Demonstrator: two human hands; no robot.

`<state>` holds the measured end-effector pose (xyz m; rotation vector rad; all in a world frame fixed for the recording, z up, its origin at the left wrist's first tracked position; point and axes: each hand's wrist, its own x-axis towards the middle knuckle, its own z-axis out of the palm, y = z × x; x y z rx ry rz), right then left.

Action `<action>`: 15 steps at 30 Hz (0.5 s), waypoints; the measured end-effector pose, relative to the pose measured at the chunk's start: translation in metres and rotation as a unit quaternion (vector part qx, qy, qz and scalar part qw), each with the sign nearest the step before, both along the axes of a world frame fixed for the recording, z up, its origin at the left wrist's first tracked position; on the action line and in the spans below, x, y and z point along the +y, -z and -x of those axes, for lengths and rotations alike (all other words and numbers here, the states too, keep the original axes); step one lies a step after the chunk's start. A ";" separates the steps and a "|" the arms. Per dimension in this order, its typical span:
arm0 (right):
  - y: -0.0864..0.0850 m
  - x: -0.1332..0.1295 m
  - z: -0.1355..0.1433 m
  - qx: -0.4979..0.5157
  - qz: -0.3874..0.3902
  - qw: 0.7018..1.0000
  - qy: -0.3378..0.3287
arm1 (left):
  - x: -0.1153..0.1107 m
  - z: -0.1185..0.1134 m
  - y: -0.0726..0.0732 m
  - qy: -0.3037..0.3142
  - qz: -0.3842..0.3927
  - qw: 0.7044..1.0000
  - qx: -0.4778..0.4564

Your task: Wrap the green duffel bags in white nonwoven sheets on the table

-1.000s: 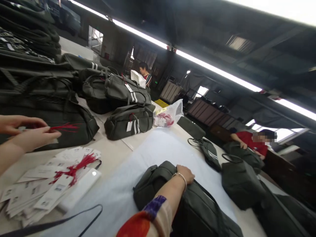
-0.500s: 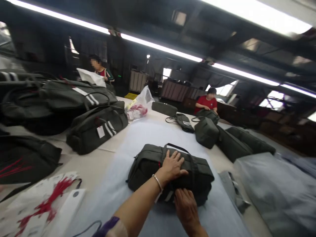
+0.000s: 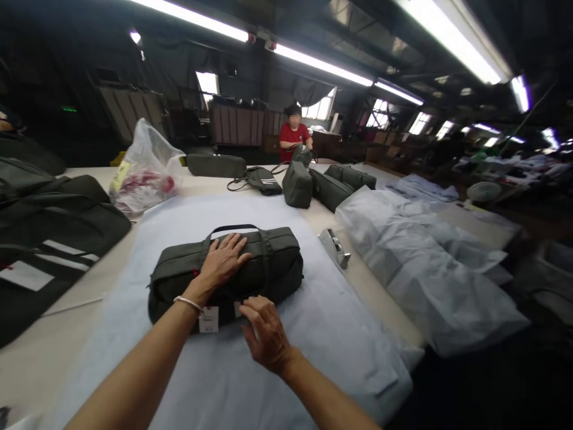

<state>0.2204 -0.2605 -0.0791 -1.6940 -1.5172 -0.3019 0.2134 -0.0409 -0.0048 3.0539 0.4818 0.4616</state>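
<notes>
A dark green duffel bag (image 3: 280, 263) lies on a pale blue cloth (image 3: 304, 358), its black carry strap arching over the top. My left hand (image 3: 225, 258) rests flat on the bag's upper side with the fingers spread. A white printed tag (image 3: 208, 320) hangs at the bag's front, just beyond my left wrist. My right hand (image 3: 265, 331) is at the lower front by a white stripe, fingers bent and thumb apart, with nothing visible held. Whether its fingertips touch the fabric I cannot tell.
More dark bags (image 3: 49, 239) are piled at the left, and others (image 3: 298, 185) stand at the back. Clear plastic holding red strings (image 3: 145, 179) sits at the far left. A tape dispenser (image 3: 335, 248) and translucent plastic bags (image 3: 416, 257) lie right. A person in red (image 3: 295, 134) works across the table.
My view has swung to the right. My left hand stays on the bag. My right hand has drawn back from the front, its thumb now apart from the fingers, and the tag shows more fully.
</notes>
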 end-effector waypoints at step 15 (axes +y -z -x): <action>0.046 -0.120 -0.174 0.488 -0.027 0.821 0.293 | 0.004 0.041 -0.017 -0.036 -0.044 0.980 -0.192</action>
